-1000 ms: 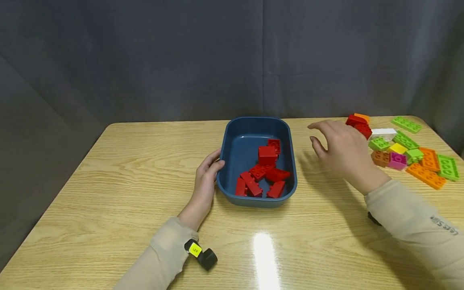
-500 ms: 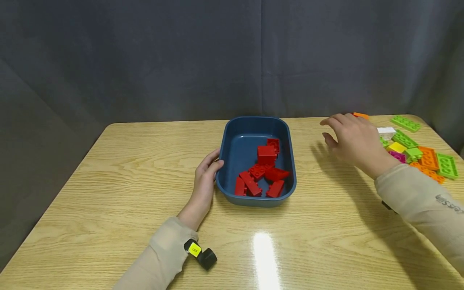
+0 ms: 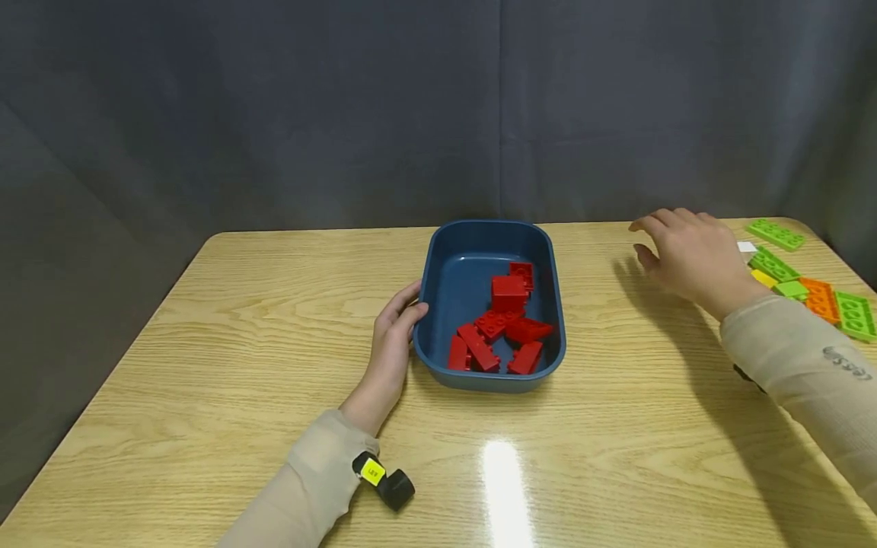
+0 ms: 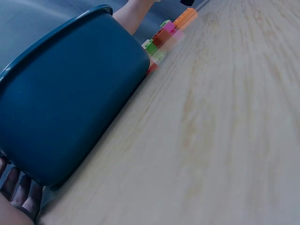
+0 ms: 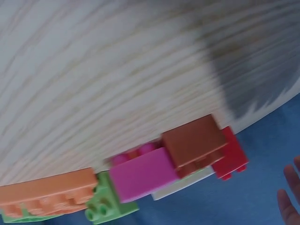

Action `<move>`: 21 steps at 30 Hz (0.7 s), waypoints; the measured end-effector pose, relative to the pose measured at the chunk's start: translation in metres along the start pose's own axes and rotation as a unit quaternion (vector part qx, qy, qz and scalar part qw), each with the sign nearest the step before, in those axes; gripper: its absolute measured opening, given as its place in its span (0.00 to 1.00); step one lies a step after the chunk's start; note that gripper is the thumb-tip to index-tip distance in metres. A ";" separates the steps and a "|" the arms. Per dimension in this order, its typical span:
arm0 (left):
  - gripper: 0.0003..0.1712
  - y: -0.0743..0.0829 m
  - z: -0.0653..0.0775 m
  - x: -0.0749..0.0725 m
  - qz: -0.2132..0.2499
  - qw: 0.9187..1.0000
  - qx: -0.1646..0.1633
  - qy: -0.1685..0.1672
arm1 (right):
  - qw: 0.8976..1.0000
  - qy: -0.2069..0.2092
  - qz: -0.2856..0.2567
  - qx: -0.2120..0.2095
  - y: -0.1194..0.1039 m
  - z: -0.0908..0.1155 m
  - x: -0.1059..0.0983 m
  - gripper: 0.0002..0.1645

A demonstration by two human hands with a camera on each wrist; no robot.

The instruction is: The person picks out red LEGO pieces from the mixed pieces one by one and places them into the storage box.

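In the head view my left hand (image 3: 387, 346) grips the left side of a blue plastic bin (image 3: 438, 259), thumb at the rim and fingers along the outer wall. Several red toy bricks (image 3: 508, 293) lie inside, mostly toward the near end. To the right, my right hand (image 3: 695, 255) hovers over the table with loosely bent fingers and holds nothing. It hides part of a group of loose bricks. The right wrist view has a red brick (image 5: 230, 153) beside a brown brick (image 5: 194, 145), with that hand's fingertips (image 5: 291, 178) apart from them.
At the table's right end lie green bricks (image 3: 776, 234), an orange brick (image 3: 819, 299) and a partly covered yellow brick (image 3: 763, 278). A magenta brick (image 5: 143, 174) shows in the right wrist view. A dark curtain (image 3: 342, 114) hangs behind the wooden table (image 3: 240, 342).
My right hand has moved right and slightly farther back, so it now covers the red bricks and others in the loose group. My left hand and the bin stay in place.
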State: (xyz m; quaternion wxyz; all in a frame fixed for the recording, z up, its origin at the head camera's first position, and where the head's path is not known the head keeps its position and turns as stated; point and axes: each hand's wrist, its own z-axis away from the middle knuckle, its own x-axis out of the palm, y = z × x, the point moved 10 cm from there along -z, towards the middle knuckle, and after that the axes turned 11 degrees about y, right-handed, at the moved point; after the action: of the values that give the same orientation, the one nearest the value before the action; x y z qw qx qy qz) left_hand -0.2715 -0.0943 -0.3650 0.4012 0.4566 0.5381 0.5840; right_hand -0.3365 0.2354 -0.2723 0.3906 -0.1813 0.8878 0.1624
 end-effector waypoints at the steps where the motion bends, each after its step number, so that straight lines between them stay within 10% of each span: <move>1: 0.26 0.000 0.000 0.000 0.000 1.000 0.001 0.000 | 1.000 -0.005 0.000 0.002 0.003 0.001 0.001 0.16; 21: 0.27 0.000 0.001 -0.002 0.001 1.000 0.000 0.004 | 0.991 -0.101 0.027 0.078 0.059 0.025 0.019 0.20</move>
State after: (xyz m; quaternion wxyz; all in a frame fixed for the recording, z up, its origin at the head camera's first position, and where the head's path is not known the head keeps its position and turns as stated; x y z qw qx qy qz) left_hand -0.2705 -0.0957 -0.3648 0.3984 0.4551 0.5393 0.5860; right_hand -0.3596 0.2942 -0.2940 0.4868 -0.1091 0.8582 0.1210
